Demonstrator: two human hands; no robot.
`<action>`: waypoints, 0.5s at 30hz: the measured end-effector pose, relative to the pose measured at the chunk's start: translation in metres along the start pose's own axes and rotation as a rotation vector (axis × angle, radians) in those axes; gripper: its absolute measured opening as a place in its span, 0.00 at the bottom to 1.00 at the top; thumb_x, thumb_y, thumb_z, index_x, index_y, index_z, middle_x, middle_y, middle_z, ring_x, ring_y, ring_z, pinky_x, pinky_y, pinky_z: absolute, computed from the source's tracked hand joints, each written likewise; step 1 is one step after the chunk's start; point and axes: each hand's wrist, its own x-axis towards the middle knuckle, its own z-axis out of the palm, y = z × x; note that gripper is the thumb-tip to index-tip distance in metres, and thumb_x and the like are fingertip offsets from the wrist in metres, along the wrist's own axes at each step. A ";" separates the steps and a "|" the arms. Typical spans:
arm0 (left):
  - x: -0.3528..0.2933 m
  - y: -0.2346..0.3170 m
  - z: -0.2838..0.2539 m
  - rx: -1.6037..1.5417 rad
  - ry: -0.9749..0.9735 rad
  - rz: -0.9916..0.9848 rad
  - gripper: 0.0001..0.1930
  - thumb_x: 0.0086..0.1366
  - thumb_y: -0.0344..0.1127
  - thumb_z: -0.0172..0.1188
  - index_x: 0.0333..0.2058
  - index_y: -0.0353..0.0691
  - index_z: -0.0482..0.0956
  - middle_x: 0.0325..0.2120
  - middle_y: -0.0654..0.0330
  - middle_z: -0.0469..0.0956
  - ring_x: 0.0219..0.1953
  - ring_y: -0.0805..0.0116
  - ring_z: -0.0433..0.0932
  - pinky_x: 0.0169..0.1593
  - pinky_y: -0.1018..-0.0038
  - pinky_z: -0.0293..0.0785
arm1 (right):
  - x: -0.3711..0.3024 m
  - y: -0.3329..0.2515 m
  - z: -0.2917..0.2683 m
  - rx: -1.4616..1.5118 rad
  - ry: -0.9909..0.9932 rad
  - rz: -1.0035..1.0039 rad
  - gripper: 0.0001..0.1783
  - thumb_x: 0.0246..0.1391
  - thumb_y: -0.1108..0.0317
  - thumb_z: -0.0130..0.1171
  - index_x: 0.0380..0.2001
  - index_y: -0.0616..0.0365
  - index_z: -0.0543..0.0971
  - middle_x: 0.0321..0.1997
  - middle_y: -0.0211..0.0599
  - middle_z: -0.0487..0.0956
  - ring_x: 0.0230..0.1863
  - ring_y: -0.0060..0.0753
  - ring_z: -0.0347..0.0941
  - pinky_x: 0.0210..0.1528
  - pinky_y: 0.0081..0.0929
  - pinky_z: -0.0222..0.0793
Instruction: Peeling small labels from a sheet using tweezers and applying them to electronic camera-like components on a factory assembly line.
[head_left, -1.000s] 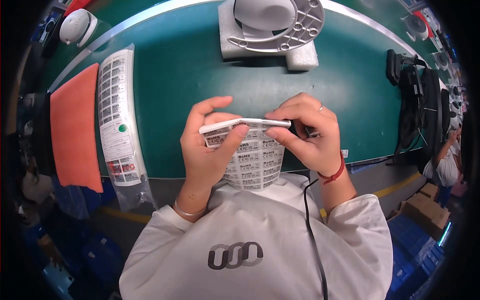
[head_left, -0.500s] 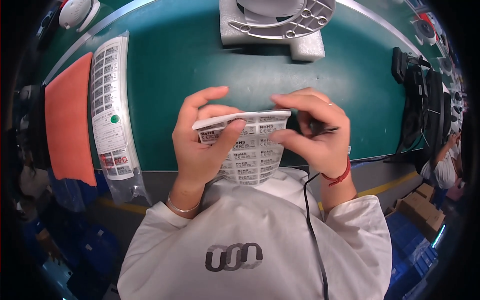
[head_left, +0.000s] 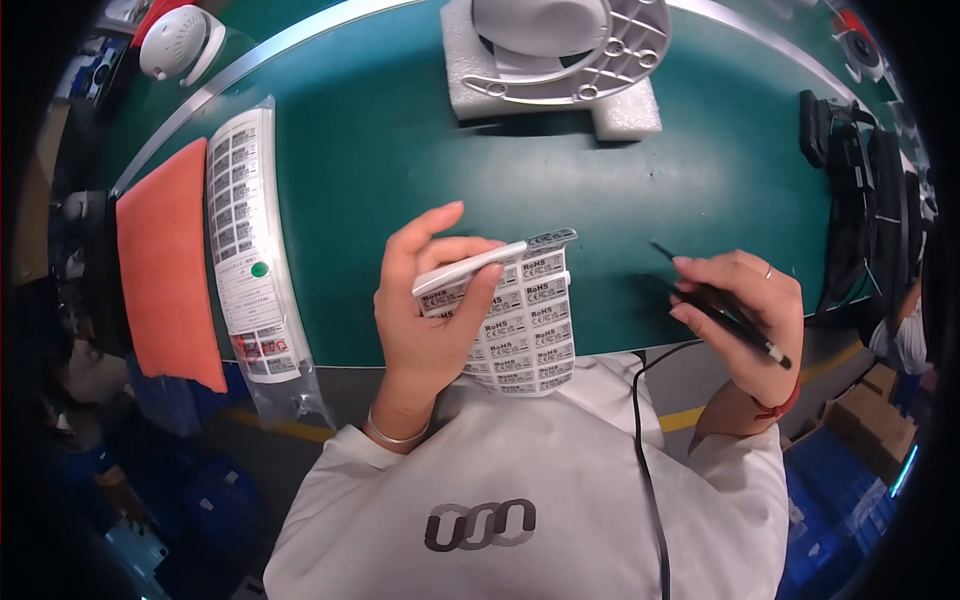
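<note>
A sheet of small grey printed labels (head_left: 522, 330) hangs from my left hand (head_left: 432, 310), its upper part bent over. My left thumb presses on the printed side, with the other fingers behind the sheet. One strip at its top right corner curls upward, apart from the fold. To the right of the sheet, my right hand (head_left: 740, 315) grips slim black tweezers (head_left: 735, 322) between thumb and fingers. Their thin tip points up and left, apart from the labels.
A grey-white plastic part (head_left: 560, 50) sits on white foam (head_left: 628, 118) at the far side of the green table (head_left: 480, 180). An orange sheet (head_left: 170, 265) and bagged label sheets (head_left: 250, 240) lie left. Black devices with straps (head_left: 850, 180) are right. A black cable (head_left: 640, 440) runs down my front.
My right hand has moved away from the sheet to the right, and the tweezers now show clearly. The strip at the sheet's top right now stands up and curls.
</note>
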 end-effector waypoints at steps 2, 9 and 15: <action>-0.001 0.000 0.003 0.020 -0.014 0.006 0.26 0.58 0.20 0.63 0.55 0.31 0.64 0.33 0.52 0.82 0.36 0.72 0.81 0.40 0.80 0.75 | 0.007 -0.004 0.008 0.016 0.041 -0.225 0.17 0.37 0.85 0.67 0.36 0.67 0.82 0.34 0.43 0.81 0.32 0.33 0.79 0.35 0.22 0.73; -0.002 0.000 0.006 0.008 -0.015 0.061 0.27 0.57 0.18 0.62 0.55 0.31 0.64 0.34 0.51 0.82 0.37 0.71 0.81 0.40 0.80 0.75 | 0.024 -0.004 0.030 -0.082 0.041 -0.427 0.14 0.34 0.78 0.70 0.30 0.66 0.82 0.35 0.46 0.81 0.36 0.39 0.80 0.37 0.28 0.75; -0.002 0.001 0.004 0.035 -0.058 0.079 0.28 0.57 0.16 0.61 0.56 0.31 0.64 0.34 0.51 0.82 0.37 0.71 0.81 0.40 0.80 0.75 | 0.027 -0.003 0.028 -0.074 0.065 -0.439 0.11 0.38 0.80 0.69 0.30 0.65 0.82 0.31 0.41 0.82 0.31 0.38 0.80 0.34 0.26 0.75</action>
